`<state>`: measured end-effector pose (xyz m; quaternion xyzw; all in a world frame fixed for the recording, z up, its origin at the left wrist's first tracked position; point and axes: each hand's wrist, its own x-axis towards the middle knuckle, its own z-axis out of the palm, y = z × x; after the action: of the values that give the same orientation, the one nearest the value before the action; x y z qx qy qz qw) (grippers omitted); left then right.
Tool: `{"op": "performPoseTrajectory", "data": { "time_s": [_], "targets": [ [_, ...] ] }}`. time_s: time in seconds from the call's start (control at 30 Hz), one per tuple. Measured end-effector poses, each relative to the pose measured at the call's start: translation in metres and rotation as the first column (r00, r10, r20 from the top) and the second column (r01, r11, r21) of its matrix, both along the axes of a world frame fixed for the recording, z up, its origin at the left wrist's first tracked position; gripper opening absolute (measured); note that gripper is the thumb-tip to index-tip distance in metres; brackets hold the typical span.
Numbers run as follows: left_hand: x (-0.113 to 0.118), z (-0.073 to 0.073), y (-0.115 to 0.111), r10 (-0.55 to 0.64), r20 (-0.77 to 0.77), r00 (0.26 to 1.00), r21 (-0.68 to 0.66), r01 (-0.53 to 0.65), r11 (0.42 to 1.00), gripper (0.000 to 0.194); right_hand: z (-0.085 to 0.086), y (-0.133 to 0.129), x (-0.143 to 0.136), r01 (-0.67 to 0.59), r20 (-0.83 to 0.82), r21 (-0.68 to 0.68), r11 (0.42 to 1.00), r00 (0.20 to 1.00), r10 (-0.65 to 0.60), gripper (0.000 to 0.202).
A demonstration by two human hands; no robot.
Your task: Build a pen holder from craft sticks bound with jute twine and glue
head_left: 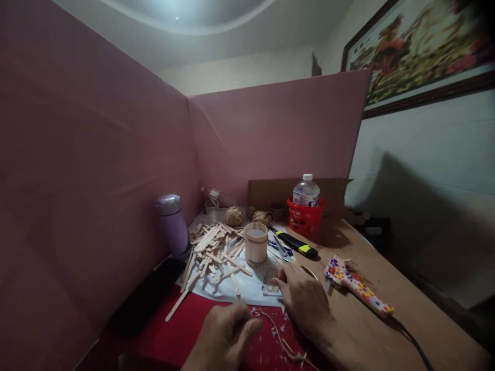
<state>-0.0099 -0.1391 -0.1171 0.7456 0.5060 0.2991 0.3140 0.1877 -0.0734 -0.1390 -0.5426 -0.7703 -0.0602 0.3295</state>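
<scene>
My left hand point(224, 335) is low in the middle over the red cloth, its fingers curled in; whether it holds anything is hidden. To its right, my right hand point(301, 296) rests near the scissors point(282, 248), fingers bent downward, with what lies under them hidden. A cup covered in wooden sticks point(256, 247) stands upright just beyond both hands. Left of the cup, many loose wooden sticks point(211, 250) are heaped on a white sheet point(222, 294). A thin strand of twine point(276, 330) lies on the red cloth point(166, 330) between the hands.
A black and yellow cutter point(297, 243) and a flowered glue gun point(358, 286) with its cord lie at right. Behind stand a red bucket point(305, 219) holding a plastic bottle point(307, 193) and a twine ball point(234, 216). A purple flask point(172, 226) stands left, beside a dark flat object point(149, 293).
</scene>
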Motion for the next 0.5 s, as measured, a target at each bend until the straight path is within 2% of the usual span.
{"op": "performPoseTrajectory", "data": {
  "time_s": [0.07, 0.13, 0.17, 0.23, 0.27, 0.3, 0.33, 0.37, 0.4, 0.43, 0.47, 0.5],
  "targets": [
    [0.011, 0.02, 0.017, 0.056, -0.047, 0.997, 0.126, -0.049, 0.991, 0.027, -0.001, 0.002, 0.0, -0.008, -0.022, 0.011, 1.0, 1.0, 0.008, 0.014],
    [0.022, 0.037, 0.033, 0.115, -0.026, 0.993, 0.214, -0.107, 0.971, 0.019, -0.002, 0.004, 0.001, -0.025, -0.043, 0.038, 0.999, 0.999, 0.026, 0.015],
    [0.025, 0.045, 0.041, 0.146, 0.004, 0.989, 0.252, -0.142, 0.957, 0.016, -0.002, 0.005, 0.001, -0.035, -0.054, 0.055, 0.998, 0.998, 0.038, 0.016],
    [0.021, 0.058, 0.059, 0.25, 0.132, 0.959, 0.361, -0.281, 0.889, 0.015, -0.003, 0.008, 0.002, -0.058, -0.077, 0.09, 0.994, 0.995, 0.065, 0.016],
    [0.013, 0.063, 0.069, 0.31, 0.259, 0.915, 0.407, -0.395, 0.824, 0.018, -0.003, 0.008, 0.003, -0.069, -0.084, 0.109, 0.992, 0.993, 0.078, 0.017],
    [0.002, 0.068, 0.08, 0.393, 0.42, 0.818, 0.45, -0.564, 0.693, 0.022, -0.004, 0.009, 0.003, -0.074, -0.087, 0.131, 0.989, 0.993, 0.086, 0.021],
    [-0.013, 0.071, 0.091, 0.483, 0.522, 0.703, 0.46, -0.709, 0.534, 0.031, -0.004, 0.009, 0.003, -0.073, -0.087, 0.153, 0.985, 0.992, 0.087, 0.026],
    [-0.029, 0.074, 0.102, 0.562, 0.622, 0.546, 0.406, -0.838, 0.365, 0.044, -0.004, 0.009, 0.003, -0.07, -0.085, 0.175, 0.982, 0.993, 0.086, 0.032],
    [-0.046, 0.075, 0.113, 0.604, 0.698, 0.385, 0.297, -0.923, 0.245, 0.06, -0.004, 0.009, 0.003, -0.064, -0.083, 0.193, 0.979, 0.993, 0.081, 0.037],
    [-0.062, 0.075, 0.123, 0.625, 0.716, 0.311, 0.233, -0.95, 0.206, 0.075, -0.003, 0.009, 0.002, -0.059, -0.081, 0.202, 0.978, 0.994, 0.077, 0.04],
    [-0.076, 0.073, 0.132, 0.642, 0.716, 0.275, 0.185, -0.961, 0.206, 0.088, -0.003, 0.008, 0.002, -0.055, -0.079, 0.206, 0.977, 0.994, 0.073, 0.043],
    [-0.087, 0.069, 0.14, 0.658, 0.706, 0.263, 0.137, -0.962, 0.237, 0.097, -0.003, 0.007, 0.001, -0.054, -0.078, 0.204, 0.978, 0.994, 0.071, 0.044]
  ]
}}
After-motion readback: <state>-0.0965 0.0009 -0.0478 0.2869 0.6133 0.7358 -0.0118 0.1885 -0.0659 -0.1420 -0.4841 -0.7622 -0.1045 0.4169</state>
